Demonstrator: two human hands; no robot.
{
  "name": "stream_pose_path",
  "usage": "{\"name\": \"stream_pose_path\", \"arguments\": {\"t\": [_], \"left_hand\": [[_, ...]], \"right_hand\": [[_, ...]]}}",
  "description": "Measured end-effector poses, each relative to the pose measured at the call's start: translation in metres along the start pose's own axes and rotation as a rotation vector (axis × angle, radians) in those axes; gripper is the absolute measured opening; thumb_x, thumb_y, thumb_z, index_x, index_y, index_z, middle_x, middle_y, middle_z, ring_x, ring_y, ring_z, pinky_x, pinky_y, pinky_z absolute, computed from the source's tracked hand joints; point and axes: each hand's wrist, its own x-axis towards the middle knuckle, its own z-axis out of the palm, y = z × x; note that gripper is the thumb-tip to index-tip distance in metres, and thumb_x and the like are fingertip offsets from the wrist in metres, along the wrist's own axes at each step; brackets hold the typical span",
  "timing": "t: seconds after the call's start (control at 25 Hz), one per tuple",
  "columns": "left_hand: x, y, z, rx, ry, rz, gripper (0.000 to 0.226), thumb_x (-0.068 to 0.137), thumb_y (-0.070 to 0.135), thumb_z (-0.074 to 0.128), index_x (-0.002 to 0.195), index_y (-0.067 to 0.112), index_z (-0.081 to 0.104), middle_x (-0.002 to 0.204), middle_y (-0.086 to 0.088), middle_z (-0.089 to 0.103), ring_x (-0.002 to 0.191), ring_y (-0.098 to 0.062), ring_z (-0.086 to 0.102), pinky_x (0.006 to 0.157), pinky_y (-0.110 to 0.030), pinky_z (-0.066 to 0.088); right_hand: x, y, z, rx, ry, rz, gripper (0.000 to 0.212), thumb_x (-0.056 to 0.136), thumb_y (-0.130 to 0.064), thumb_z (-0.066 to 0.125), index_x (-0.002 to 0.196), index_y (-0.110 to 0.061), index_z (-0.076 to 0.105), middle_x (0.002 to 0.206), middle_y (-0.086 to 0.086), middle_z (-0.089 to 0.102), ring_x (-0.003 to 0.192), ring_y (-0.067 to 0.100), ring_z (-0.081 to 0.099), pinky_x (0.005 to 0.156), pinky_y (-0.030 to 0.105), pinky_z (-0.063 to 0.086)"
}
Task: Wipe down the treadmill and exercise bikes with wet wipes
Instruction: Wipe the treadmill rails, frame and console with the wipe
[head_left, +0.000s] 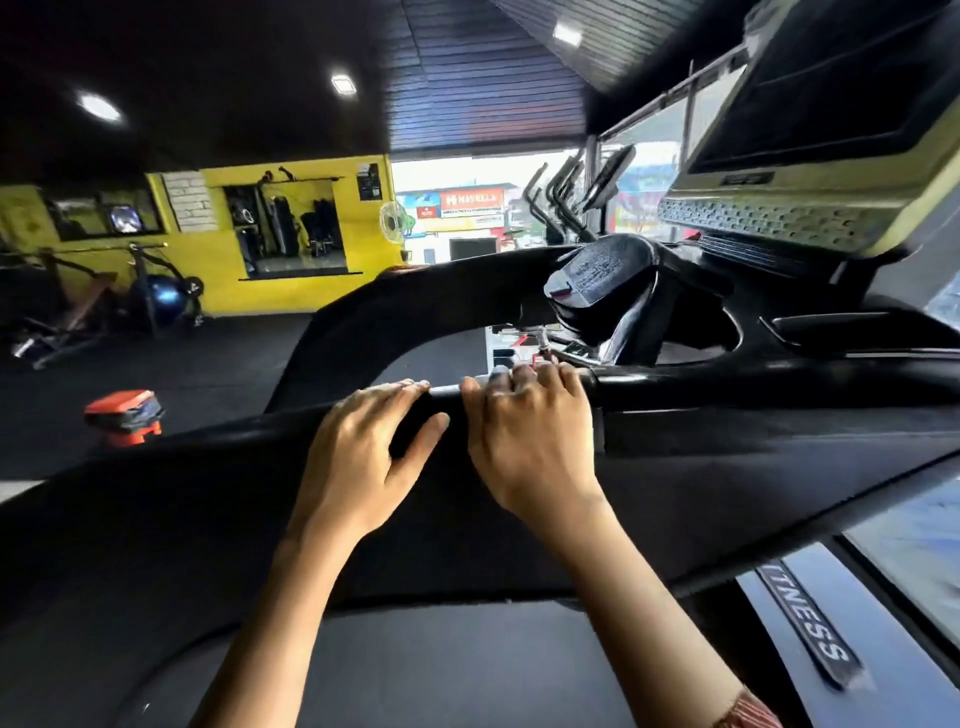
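The treadmill's black front handrail (727, 387) runs across the middle of the view, with a pale silvery strip (447, 389) between my hands. My left hand (363, 447) holds the rail, fingers laid over its top and thumb spread underneath. Right beside it, my right hand (530, 441) grips the rail with its fingers curled over the far side. A small pale bit (498, 371) shows at its fingertips; I cannot tell whether it is a wipe. The treadmill console (810, 171), with a dark screen and yellowish frame, rises at the upper right. The belt (441, 670) lies below my forearms.
An orange and black object (124, 415) stands on the dark floor to the left. Black handles of other machines (566, 192) stand by the bright window ahead. A yellow wall (208, 270), a blue ball (166, 299) and gym gear fill the far left.
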Motion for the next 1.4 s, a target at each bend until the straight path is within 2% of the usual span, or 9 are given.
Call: {"name": "stream_pose_path", "arguments": {"t": [0.2,0.44,0.52,0.64,0.72,0.88,1.08,1.24,1.4], "left_hand": [[-0.014,-0.041,-0.007,0.025,0.037,0.083,0.05,0.097,0.042,0.041,0.12,0.004,0.065,0.118,-0.012,0.067,0.107,-0.027,0.064,0.092,-0.044,0.05],[-0.022,-0.043,0.0,0.051,0.098,0.134,0.049,0.099,0.039,0.04,0.123,0.004,0.063,0.12,-0.013,0.065,0.108,-0.032,0.063,0.094,-0.043,0.046],[-0.023,-0.043,0.0,0.042,0.096,0.132,0.048,0.098,0.037,0.04,0.122,0.003,0.063,0.121,-0.014,0.065,0.109,-0.033,0.063,0.094,-0.044,0.046],[-0.025,-0.043,0.0,0.025,0.089,0.14,0.047,0.096,0.034,0.041,0.123,0.002,0.062,0.123,-0.015,0.064,0.111,-0.033,0.061,0.096,-0.044,0.043],[-0.027,-0.043,-0.001,0.016,0.107,0.129,0.047,0.096,0.034,0.041,0.125,0.002,0.062,0.123,-0.015,0.064,0.112,-0.033,0.061,0.098,-0.042,0.041],[-0.029,-0.038,0.002,0.019,0.143,0.092,0.046,0.096,0.034,0.042,0.124,0.003,0.062,0.123,-0.014,0.064,0.111,-0.033,0.061,0.099,-0.042,0.04],[-0.03,-0.035,0.003,0.01,0.165,0.069,0.045,0.096,0.032,0.043,0.123,0.003,0.063,0.122,-0.014,0.064,0.111,-0.033,0.06,0.099,-0.041,0.038],[-0.031,-0.032,0.004,0.0,0.186,0.058,0.044,0.095,0.031,0.044,0.122,0.002,0.063,0.122,-0.015,0.064,0.111,-0.032,0.059,0.1,-0.041,0.038],[-0.032,-0.032,0.007,-0.002,0.213,0.036,0.043,0.095,0.03,0.045,0.12,0.002,0.064,0.121,-0.015,0.065,0.109,-0.033,0.061,0.097,-0.046,0.043]], "right_hand": [[-0.017,-0.014,0.009,0.121,-0.01,-0.209,0.033,0.095,-0.024,0.044,0.11,-0.009,0.069,0.111,0.01,0.069,0.102,0.032,0.062,0.091,0.042,0.045],[-0.007,0.011,0.008,-0.116,0.022,0.309,0.036,0.093,-0.024,0.042,0.094,-0.006,0.073,0.102,0.013,0.071,0.101,0.035,0.062,0.099,0.044,0.036],[-0.002,-0.028,0.018,0.026,-0.005,0.144,0.029,0.09,-0.021,0.048,0.094,-0.006,0.073,0.101,0.013,0.072,0.095,0.035,0.063,0.094,0.043,0.042],[-0.043,-0.048,0.018,0.215,-0.037,-0.164,0.036,0.097,-0.022,0.045,0.126,-0.008,0.062,0.132,0.009,0.059,0.123,0.029,0.053,0.107,0.044,0.036],[-0.061,-0.014,0.011,0.172,0.044,-0.118,0.038,0.099,-0.021,0.042,0.133,-0.009,0.055,0.141,0.007,0.05,0.134,0.026,0.043,0.112,0.042,0.03],[-0.063,0.011,0.014,0.112,0.269,0.268,0.038,0.098,-0.016,0.042,0.131,-0.002,0.055,0.14,0.014,0.049,0.136,0.033,0.037,0.115,0.042,0.022],[-0.084,0.002,0.021,0.115,0.171,-0.044,0.036,0.099,-0.019,0.045,0.133,-0.008,0.053,0.141,0.01,0.048,0.136,0.029,0.04,0.112,0.045,0.03],[-0.083,0.049,0.011,0.049,0.37,0.409,0.038,0.101,-0.016,0.038,0.131,0.003,0.052,0.142,0.017,0.044,0.139,0.031,0.033,0.113,0.051,0.026],[-0.074,-0.014,0.02,0.254,0.195,0.07,0.038,0.098,-0.018,0.045,0.131,-0.002,0.055,0.142,0.013,0.047,0.138,0.03,0.035,0.116,0.043,0.022]]}}
